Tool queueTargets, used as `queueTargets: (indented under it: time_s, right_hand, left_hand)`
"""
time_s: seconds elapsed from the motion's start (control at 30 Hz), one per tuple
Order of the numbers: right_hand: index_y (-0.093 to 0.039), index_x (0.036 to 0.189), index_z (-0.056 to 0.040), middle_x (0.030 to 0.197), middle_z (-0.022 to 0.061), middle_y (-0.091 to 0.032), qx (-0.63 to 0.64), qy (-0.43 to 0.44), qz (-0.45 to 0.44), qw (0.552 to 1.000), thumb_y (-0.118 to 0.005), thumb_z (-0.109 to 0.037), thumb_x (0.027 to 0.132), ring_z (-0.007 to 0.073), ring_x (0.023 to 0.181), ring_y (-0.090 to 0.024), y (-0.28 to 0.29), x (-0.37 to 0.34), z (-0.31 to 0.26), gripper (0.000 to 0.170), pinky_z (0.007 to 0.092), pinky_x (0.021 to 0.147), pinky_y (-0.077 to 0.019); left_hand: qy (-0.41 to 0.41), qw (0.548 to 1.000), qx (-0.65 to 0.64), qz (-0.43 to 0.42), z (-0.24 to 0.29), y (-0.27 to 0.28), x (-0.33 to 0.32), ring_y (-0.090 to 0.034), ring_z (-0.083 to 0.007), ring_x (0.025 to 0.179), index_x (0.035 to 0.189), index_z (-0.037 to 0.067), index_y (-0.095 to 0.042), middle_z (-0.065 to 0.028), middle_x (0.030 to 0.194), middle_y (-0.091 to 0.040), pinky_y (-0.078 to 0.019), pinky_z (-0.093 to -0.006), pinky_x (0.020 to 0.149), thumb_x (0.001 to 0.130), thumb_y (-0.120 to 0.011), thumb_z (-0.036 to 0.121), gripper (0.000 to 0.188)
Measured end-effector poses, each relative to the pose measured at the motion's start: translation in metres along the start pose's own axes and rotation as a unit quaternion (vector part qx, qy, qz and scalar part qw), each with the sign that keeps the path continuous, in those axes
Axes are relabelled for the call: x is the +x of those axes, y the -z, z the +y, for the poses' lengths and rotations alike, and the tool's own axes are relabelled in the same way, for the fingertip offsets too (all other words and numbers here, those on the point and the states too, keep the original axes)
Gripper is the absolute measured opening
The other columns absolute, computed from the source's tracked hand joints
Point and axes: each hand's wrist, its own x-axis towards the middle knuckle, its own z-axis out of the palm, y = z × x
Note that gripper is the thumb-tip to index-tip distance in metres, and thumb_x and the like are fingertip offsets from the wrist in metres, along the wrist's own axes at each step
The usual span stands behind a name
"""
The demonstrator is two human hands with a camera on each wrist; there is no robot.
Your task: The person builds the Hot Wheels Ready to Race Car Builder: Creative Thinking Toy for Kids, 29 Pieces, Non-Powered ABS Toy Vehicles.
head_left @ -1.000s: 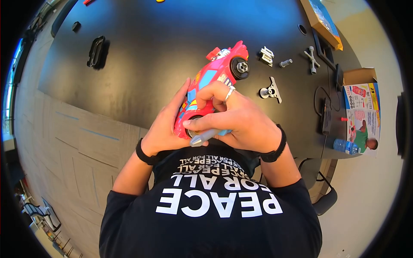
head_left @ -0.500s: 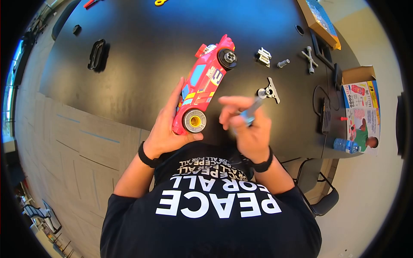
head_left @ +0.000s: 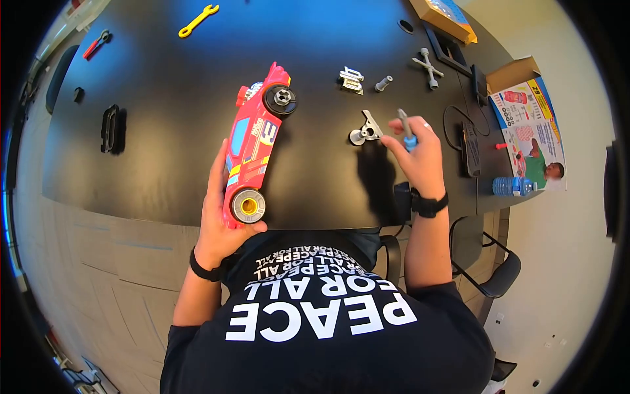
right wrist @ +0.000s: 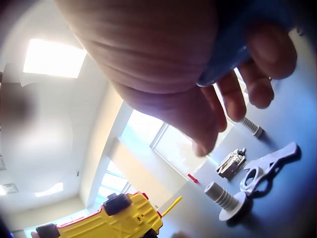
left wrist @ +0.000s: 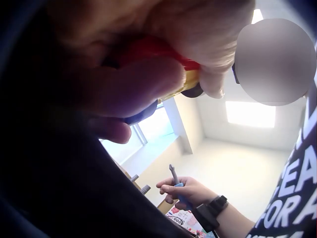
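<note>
One red toy race car, marked with a 3, sat in the person's left hand, held up over the near edge of the black table, fingers and thumb wrapped about its end. Its near wheel had a gray face and a yellow hub; its far wheel was black. From the side I saw its yellow underside. Well apart from it, the right hand held a blue-handled toy screwdriver, gray tip upward. Close by that hand lay a flat gray bracket, with a wide-based gray bolt just beside it. Farther back were a silver engine piece, a smaller bolt and a gray cross-shaped lug wrench. A yellow wrench lay toward the far side.
</note>
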Motion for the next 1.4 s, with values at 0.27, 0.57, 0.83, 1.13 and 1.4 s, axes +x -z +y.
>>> queueTargets:
  time_s: [0.27,0.57,0.83,1.13,1.4]
  right_hand:
    - [-0.078,0.14,-0.0095,0.151,0.0259,-0.065,-0.072,0.069,-0.015,0.995,-0.082,-0.012,0.095,0.042,0.14,-0.064,-0.032,0.062,0.054,0.045,0.0472,0.115,-0.0525]
    - [-0.079,0.126,-0.0047,0.096,-0.0007,-0.071,0.191,-0.017,0.002,0.982,-0.085,-0.008,0.097,0.0096,0.085,-0.064,-0.028,0.054,0.017,0.03,0.0276,0.074,-0.0515]
    - [-0.078,0.133,0.0014,0.098,0.0086,-0.08,0.513,-0.02,-0.351,0.783,-0.078,-0.011,0.107,0.0082,0.082,-0.069,-0.014,-0.038,-0.097,0.029,0.0248,0.072,-0.0504]
    - [-0.068,0.114,-0.0043,0.082,-0.0041,-0.061,0.373,-0.085,-0.283,0.88,-0.086,-0.011,0.099,0.0058,0.075,-0.057,-0.05,-0.06,-0.096,0.025,0.0269,0.07,-0.0464]
    - [-0.062,0.151,-0.0055,0.103,0.0103,-0.067,0.201,0.063,-0.256,0.944,-0.067,-0.003,0.106,0.0339,0.09,-0.067,-0.023,-0.066,-0.069,0.045,0.0421,0.082,-0.0545]
  left_hand:
    - [-0.038,0.999,0.02,0.001,-0.002,-0.003,0.002,-0.058,-0.0246,0.148,0.18,0.002,-0.017,-0.0175,0.17,-0.048,-0.0476,-0.0411,0.121,0.075,-0.106,0.049,0.145]
    - [-0.039,0.998,0.056,0.013,0.003,-0.005,0.003,-0.062,-0.0262,0.144,0.179,0.001,-0.019,-0.0194,0.167,-0.053,-0.0504,-0.0415,0.119,0.071,-0.108,0.051,0.148]
    - [-0.051,0.985,0.166,-0.008,0.02,-0.019,0.006,-0.068,-0.0358,0.141,0.177,-0.001,-0.023,-0.026,0.158,-0.061,-0.0565,-0.0465,0.113,0.067,-0.111,0.04,0.147]
    - [-0.069,0.961,0.268,0.014,0.021,-0.031,0.003,-0.072,-0.0401,0.121,0.178,0.001,-0.023,-0.0239,0.142,-0.067,-0.0598,-0.0475,0.099,0.068,-0.109,0.043,0.145]
    - [0.001,0.914,0.403,0.058,0.047,-0.019,0.003,-0.073,-0.0394,0.116,0.177,0.007,-0.029,-0.0222,0.142,-0.066,-0.0618,-0.0461,0.093,0.063,-0.11,0.044,0.145]
